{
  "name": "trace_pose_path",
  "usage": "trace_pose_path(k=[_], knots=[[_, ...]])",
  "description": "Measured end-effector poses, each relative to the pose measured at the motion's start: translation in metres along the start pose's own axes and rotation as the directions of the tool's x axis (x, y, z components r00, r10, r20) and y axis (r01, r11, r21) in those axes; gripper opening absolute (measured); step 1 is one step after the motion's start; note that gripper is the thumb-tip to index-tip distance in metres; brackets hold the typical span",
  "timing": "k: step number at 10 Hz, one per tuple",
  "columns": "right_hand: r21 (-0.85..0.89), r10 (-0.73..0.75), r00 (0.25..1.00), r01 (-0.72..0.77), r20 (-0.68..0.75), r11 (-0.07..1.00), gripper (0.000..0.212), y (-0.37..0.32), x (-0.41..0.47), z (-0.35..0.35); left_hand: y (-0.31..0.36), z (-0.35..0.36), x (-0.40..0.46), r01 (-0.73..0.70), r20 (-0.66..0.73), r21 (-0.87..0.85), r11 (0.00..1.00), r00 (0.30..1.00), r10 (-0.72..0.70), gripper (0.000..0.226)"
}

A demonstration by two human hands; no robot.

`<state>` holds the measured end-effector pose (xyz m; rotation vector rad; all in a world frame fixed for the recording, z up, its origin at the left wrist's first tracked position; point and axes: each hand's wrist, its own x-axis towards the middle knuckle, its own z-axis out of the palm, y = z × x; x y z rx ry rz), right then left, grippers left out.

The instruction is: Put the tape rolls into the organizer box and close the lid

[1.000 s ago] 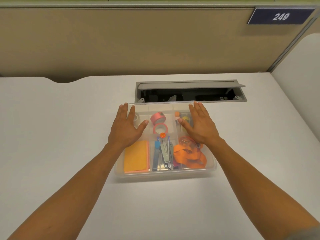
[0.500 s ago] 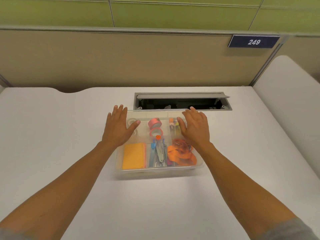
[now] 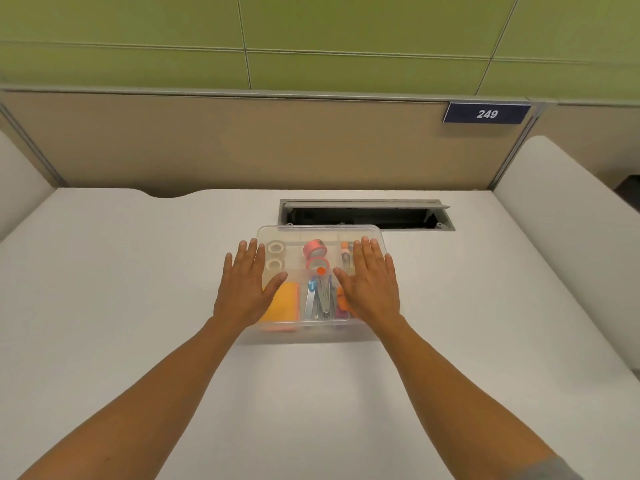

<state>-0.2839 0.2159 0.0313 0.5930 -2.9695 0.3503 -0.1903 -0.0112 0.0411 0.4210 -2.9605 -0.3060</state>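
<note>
A clear plastic organizer box [image 3: 313, 332] sits mid-table with its transparent lid [image 3: 320, 232] lying flat on top. Through the lid I see two pink tape rolls [image 3: 316, 249] in the middle back compartment and two clear tape rolls [image 3: 276, 248] in the back left one. My left hand [image 3: 247, 285] rests flat on the lid's left side, fingers spread. My right hand [image 3: 372, 282] lies flat on the right side, covering the orange items beneath. Neither hand grips anything.
Inside the box are also an orange pad [image 3: 284, 303], metal tools [image 3: 322, 296] and an orange dot [image 3: 321, 270]. Behind the box an open cable tray [image 3: 367, 214] is sunk into the white table [image 3: 138, 306]. A beige partition with sign 249 [image 3: 486, 113] backs the desk.
The camera has tilted up, showing more of the wall. Both hands slid back toward me along the lid, from its far edge to its middle and near part.
</note>
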Motion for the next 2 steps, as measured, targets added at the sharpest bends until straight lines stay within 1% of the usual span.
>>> trace_pose_path(k=[1,2], knots=[[-0.028,-0.018,0.999,0.017,-0.033,0.999,0.083,0.0024,-0.0064,-0.0020,-0.0012,-0.0043,-0.0063,-0.014,-0.001,0.017,1.000,1.000,0.014,0.087],[-0.004,0.001,0.997,-0.001,-0.079,1.000,0.082,0.0025,-0.0064,-0.0099,-0.0011,-0.0098,-0.0078,-0.024,-0.045,0.004,1.000,0.999,0.024,0.086]])
